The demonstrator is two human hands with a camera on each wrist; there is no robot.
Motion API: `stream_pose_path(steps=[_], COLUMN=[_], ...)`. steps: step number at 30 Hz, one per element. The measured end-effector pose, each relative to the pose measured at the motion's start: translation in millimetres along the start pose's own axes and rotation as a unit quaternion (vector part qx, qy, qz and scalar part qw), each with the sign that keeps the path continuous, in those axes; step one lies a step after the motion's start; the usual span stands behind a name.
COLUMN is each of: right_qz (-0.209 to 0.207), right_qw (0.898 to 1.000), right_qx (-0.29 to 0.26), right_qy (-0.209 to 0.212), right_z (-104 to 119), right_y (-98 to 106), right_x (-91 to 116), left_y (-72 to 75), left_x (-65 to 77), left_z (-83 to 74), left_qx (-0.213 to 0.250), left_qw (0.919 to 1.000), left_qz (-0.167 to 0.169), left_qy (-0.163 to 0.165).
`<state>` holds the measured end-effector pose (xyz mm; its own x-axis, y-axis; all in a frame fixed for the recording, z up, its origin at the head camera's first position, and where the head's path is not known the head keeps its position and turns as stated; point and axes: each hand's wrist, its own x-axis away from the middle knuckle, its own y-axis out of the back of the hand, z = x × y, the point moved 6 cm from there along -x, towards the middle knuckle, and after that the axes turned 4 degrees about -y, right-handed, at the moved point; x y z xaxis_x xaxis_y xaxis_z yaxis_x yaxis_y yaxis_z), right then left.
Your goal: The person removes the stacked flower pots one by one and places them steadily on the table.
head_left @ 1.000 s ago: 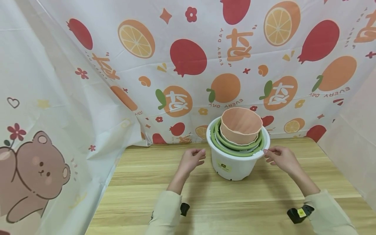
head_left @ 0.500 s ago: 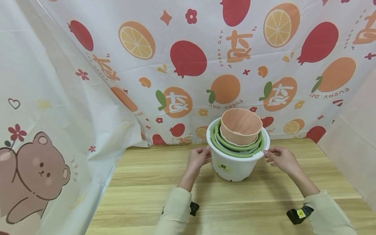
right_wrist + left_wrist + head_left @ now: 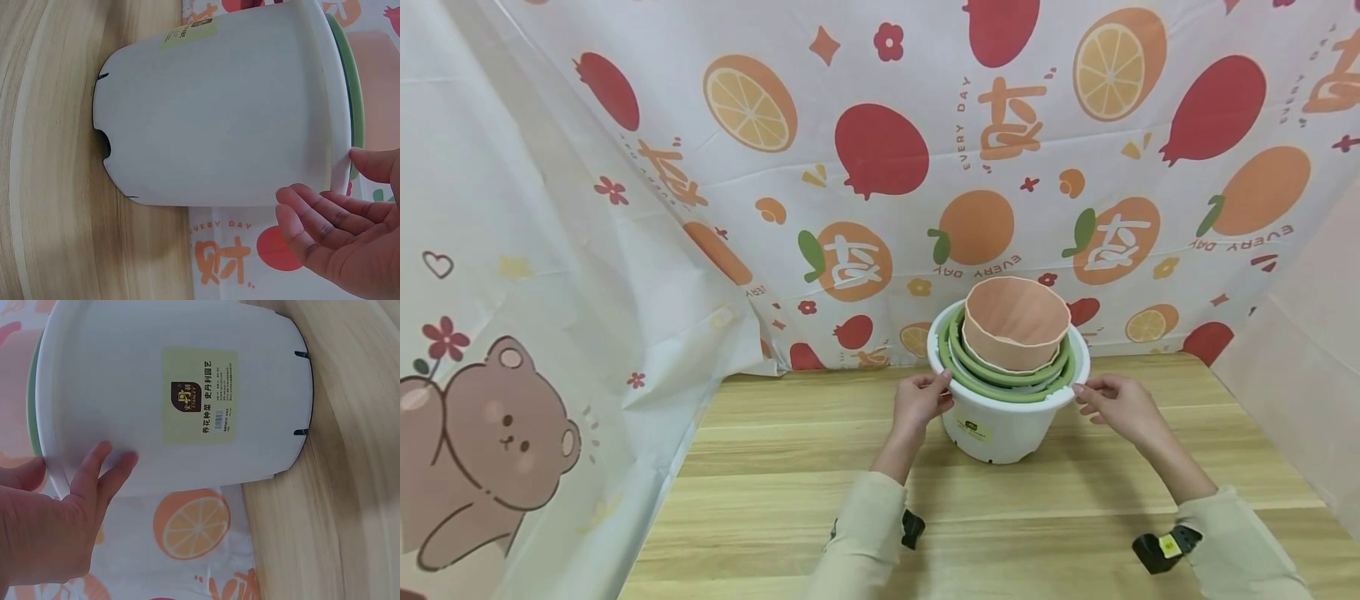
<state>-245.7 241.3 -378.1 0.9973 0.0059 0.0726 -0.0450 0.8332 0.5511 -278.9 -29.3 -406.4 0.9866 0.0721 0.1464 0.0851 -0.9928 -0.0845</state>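
A white flower pot (image 3: 1000, 429) stands upright on the wooden table, holding a nested stack. Inside it show green pot rims (image 3: 1017, 395), with a peach scalloped pot (image 3: 1017, 317) on top. My left hand (image 3: 919, 402) pinches the white pot's rim at its left side, thumb at the lip and fingertips (image 3: 125, 464) against the outer wall. At the opposite side my right hand (image 3: 1116, 404) holds the rim, its thumb (image 3: 370, 165) on the lip and fingers below it. A yellowish label (image 3: 200, 395) shows on the pot's front.
The wooden table (image 3: 760, 500) reaches back to a fruit-printed curtain (image 3: 737, 208) close behind the pot. Another sheet with a bear print (image 3: 512, 433) hangs along the left. Black wrist cameras (image 3: 1165, 547) are worn over both sleeves.
My left hand has moved right, from beside the white flower pot onto its rim. My right hand and the stack look unmoved.
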Motion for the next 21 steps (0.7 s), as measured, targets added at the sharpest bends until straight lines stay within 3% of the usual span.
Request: stream_pose_path(steps=[8,21], right_qz=[-0.001,0.014], right_qw=[1.0,1.0], right_qx=[-0.007,-0.016], right_qy=[-0.007,0.012], right_z=[-1.7,-1.7], right_y=[-0.8,2.6], right_x=[-1.2,-0.6], left_y=[-0.7,0.3], left_x=[0.1,-0.2], left_z=[-1.4,-1.2], left_qx=[-0.02,-0.022], left_qw=[0.9998,0.9997], left_qz=[-0.005,0.006], left_qy=[0.008,-0.01])
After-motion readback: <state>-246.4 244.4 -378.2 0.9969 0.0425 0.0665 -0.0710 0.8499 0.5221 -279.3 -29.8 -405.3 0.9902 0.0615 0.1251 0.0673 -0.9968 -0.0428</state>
